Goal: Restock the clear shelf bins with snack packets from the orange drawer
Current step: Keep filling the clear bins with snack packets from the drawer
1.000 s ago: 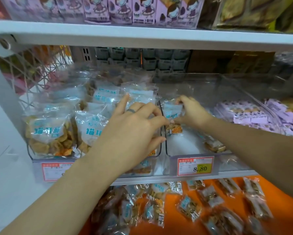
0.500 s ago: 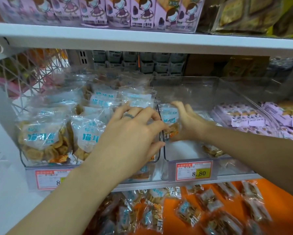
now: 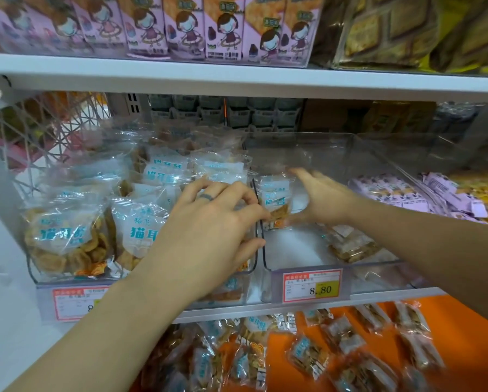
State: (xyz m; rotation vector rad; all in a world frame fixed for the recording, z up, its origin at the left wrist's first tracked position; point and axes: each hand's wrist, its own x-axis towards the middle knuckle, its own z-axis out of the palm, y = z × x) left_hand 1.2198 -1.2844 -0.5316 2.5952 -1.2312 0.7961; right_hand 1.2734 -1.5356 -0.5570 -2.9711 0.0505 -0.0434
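Restocking the middle clear bin [image 3: 322, 148], nearly bare apart from a flat packet [image 3: 353, 246] lying toward its right front. Stands one snack packet [image 3: 275, 200] upright against the bin's left wall, printed face to the front.

To do this well:
- Keep the packet pressed to that wall until stable.
- Start the row there and build rightward.
- Go gently on the brittle contents.
- Let go with one side at a time.

Extends the right grip [image 3: 322, 200] in from the right: open, fingers stretched and blurred, palm beside the packet, thumb low near its bottom edge. Arches the left grip [image 3: 209, 224] over the full left bin [image 3: 67, 275], knuckles up, fingers curled, fingertips at the dividing wall by the packet's lower corner. Cannot tell whether pinching the packet or only steadying.

Leaves many more packets [image 3: 308, 355] loose in the orange drawer [image 3: 463, 329] under the shelf [image 3: 378, 297].
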